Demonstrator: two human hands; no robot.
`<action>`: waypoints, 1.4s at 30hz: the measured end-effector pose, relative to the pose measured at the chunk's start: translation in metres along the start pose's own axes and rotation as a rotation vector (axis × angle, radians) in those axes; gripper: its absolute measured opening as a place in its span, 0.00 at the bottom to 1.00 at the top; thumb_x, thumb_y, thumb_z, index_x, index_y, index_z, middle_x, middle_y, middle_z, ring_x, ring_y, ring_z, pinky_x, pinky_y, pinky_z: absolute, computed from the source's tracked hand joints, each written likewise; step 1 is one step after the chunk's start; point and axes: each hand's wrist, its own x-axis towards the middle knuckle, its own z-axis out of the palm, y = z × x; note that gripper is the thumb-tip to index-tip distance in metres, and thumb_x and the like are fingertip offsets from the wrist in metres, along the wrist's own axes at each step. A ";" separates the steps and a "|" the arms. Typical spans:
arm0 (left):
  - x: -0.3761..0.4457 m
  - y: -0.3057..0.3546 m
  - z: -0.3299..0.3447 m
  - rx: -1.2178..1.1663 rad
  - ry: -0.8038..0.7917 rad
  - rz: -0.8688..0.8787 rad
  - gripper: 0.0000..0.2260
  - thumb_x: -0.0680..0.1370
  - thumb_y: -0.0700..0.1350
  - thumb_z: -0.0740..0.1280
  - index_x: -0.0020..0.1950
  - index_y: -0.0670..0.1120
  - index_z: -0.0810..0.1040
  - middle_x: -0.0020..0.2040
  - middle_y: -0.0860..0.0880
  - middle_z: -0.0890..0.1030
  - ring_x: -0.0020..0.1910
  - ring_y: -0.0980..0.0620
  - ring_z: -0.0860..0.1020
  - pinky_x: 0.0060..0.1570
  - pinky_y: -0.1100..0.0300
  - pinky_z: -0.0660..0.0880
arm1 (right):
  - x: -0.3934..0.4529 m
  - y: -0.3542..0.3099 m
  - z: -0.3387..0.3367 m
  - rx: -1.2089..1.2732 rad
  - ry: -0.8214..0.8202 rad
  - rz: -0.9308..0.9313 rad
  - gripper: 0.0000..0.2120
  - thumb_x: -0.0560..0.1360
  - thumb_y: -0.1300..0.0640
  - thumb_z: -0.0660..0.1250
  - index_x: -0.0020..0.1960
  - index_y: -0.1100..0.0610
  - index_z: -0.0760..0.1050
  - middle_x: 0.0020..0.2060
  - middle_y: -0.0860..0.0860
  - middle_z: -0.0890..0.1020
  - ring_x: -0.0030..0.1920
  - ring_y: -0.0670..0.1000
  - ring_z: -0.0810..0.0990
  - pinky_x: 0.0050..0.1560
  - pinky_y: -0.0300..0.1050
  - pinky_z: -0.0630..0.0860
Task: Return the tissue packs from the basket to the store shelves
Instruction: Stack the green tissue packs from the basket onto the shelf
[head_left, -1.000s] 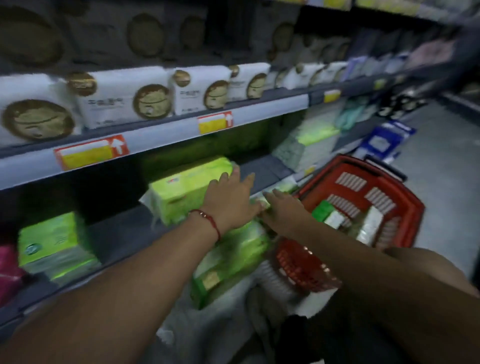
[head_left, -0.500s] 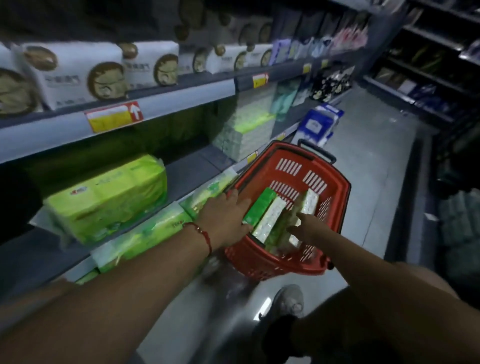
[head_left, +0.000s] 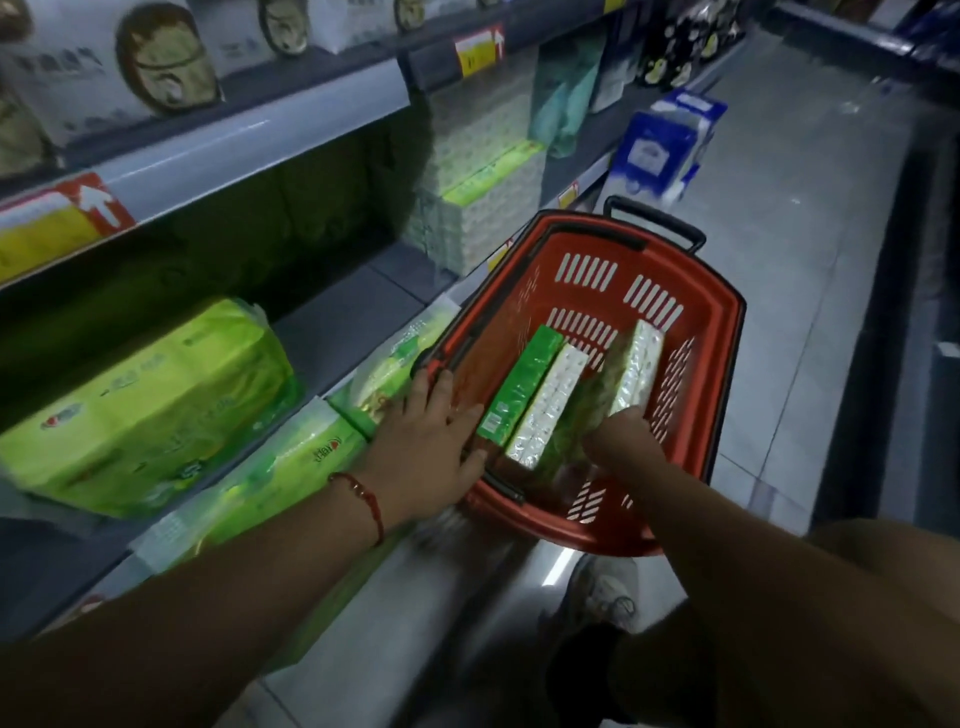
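The step in hand looks like picking the next tissue pack out of the red basket (head_left: 722, 332), which stands on the floor at about 1 o'clock from the person, its left rim just beside the lower shelf (head_left: 337, 332). Two long packs lie inside it: a green-and-white pack (head_left: 530, 395) on the left, and a second pack (head_left: 636, 374) tilted against the right wall at about 2 o'clock from the first. The right hand (head_left: 621, 441) reaches down into the basket near the bottom end of that second pack; its fingers are hidden under crinkled wrapping, so I cannot tell whether it has hold of anything. The left hand (head_left: 428, 447) is spread flat with straight fingers, holding nothing, resting at the basket's near-left rim beside the first pack. To do this well, I would let the left hand press on the rim to steady the basket while the right closes round the pack across its narrow width near the middle, rather than pinching loose film, which may slip or tear. Lift it straight up to clear the rim before swinging toward 10 o'clock, where large green packs (head_left: 150, 410) already sit on the shelf and bare shelf beside them seems to offer room.
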 end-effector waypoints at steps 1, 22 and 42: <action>0.000 0.000 0.002 -0.004 0.009 0.000 0.27 0.82 0.61 0.50 0.80 0.54 0.55 0.81 0.39 0.46 0.79 0.36 0.43 0.75 0.39 0.51 | 0.004 0.000 0.004 0.054 0.005 0.034 0.44 0.73 0.57 0.70 0.78 0.65 0.47 0.73 0.62 0.67 0.69 0.63 0.71 0.67 0.55 0.73; 0.009 0.003 0.011 0.007 0.095 -0.025 0.31 0.78 0.63 0.46 0.80 0.53 0.56 0.81 0.40 0.51 0.79 0.37 0.47 0.74 0.41 0.56 | 0.032 -0.009 0.022 0.313 0.012 0.114 0.31 0.78 0.60 0.65 0.75 0.62 0.52 0.70 0.66 0.65 0.66 0.67 0.73 0.61 0.56 0.73; -0.056 -0.022 -0.040 -0.290 0.040 -0.014 0.32 0.81 0.62 0.58 0.81 0.52 0.54 0.78 0.44 0.60 0.75 0.44 0.63 0.71 0.52 0.65 | -0.148 -0.006 -0.091 1.163 -0.511 -0.058 0.14 0.80 0.58 0.65 0.64 0.59 0.70 0.59 0.62 0.79 0.53 0.59 0.83 0.41 0.51 0.83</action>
